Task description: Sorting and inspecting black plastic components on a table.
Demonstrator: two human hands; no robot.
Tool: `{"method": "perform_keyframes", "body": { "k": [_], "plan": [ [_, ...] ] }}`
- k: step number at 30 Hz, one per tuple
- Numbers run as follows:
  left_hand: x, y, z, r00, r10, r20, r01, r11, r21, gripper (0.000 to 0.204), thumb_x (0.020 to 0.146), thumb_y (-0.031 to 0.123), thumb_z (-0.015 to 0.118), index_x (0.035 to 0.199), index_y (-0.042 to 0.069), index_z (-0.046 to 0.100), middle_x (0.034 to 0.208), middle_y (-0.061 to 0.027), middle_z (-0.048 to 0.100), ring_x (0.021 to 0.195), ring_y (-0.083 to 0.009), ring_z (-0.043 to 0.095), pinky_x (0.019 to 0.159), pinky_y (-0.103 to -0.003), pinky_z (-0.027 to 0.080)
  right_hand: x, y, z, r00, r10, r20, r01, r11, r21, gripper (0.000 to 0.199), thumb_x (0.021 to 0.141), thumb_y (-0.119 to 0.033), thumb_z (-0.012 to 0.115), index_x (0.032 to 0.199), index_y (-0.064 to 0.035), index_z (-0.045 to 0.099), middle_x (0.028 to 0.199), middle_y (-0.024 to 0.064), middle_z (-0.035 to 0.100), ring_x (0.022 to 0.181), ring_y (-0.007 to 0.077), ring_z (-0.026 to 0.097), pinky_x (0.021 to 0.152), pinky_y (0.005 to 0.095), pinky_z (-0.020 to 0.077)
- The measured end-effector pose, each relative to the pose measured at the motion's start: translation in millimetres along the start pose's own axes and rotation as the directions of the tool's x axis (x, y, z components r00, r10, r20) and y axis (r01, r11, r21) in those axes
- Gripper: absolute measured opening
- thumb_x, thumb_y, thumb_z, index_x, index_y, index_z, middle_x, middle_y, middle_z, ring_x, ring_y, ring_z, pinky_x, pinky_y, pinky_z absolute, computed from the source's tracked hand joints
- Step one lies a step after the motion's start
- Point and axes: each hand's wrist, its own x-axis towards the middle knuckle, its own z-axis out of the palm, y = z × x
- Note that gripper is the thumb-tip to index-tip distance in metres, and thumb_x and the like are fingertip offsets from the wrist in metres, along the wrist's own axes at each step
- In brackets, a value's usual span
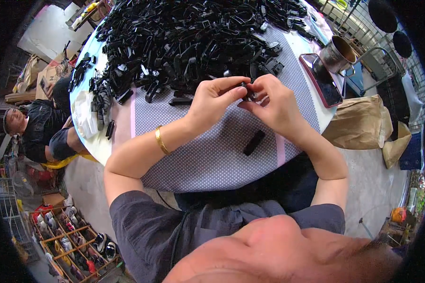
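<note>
left hand (208, 104) and right hand (277, 104) pinch a small black part (246, 96), fingertips nearly together, apparently working it (next move calls for steadiness)

No readable text, labels, brands, numbers or signs anywhere here that we can make out.

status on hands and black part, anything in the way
Left hand, right hand: both closed on small black part, mostly hidden. Loose black piece nearer body. Black pile just beyond, nothing visibly blocking.
</note>
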Motion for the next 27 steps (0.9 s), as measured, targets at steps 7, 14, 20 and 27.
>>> {"method": "perform_keyframes", "body": {
  "k": [7,14,20,27],
  "plan": [
    [3,6,-10,0.992,0.022,0.126,-0.036,0.993,0.109,0.022,0.083,0.005,0.057,0.104,-0.001,0.062,0.097,-0.0078,0.064,0.087,-0.0103,0.057,0.078,-0.023,0.046,-3,7,-1,0.986,-0.034,0.164,0.027,0.999,0.045,0.020,0.072,-0.015,0.069,0.076,0.0019,0.059,0.065,0.0114,0.056,0.059,0.0216,0.056,0.050,0.0295,0.0421],
    [6,11,-8,0.981,-0.106,0.161,0.075,0.979,0.189,0.022,0.083,0.007,0.057,0.102,-0.003,0.062,0.093,-0.0086,0.065,0.085,-0.0106,0.058,0.077,-0.024,0.047,12,8,-25,0.906,-0.047,0.420,0.073,0.996,-0.046,0.015,0.077,-0.014,0.063,0.076,0.0015,0.061,0.065,0.0115,0.058,0.057,0.0237,0.057,0.052,0.0297,0.0432],
    [5,16,2,0.914,-0.185,0.361,-0.117,0.732,0.671,0.026,0.078,0.021,0.064,0.098,0.005,0.063,0.080,-0.0128,0.060,0.075,-0.0266,0.058,0.069,-0.033,0.047,54,47,-36,0.968,-0.251,-0.007,0.242,0.941,-0.236,0.022,0.079,-0.010,0.058,0.100,-0.0016,0.061,0.094,0.0131,0.062,0.082,0.0279,0.059,0.073,0.0312,0.0480],
    [15,12,-24,0.918,0.355,0.179,-0.251,0.170,0.953,0.032,0.068,0.009,0.066,0.098,0.003,0.057,0.091,-0.0107,0.054,0.091,-0.0288,0.050,0.080,-0.036,0.043,52,65,-14,0.972,-0.225,0.068,0.231,0.866,-0.444,0.024,0.075,-0.010,0.060,0.099,-0.0035,0.060,0.095,0.0115,0.061,0.090,0.0282,0.056,0.078,0.0347,0.0457]
  ]
}}
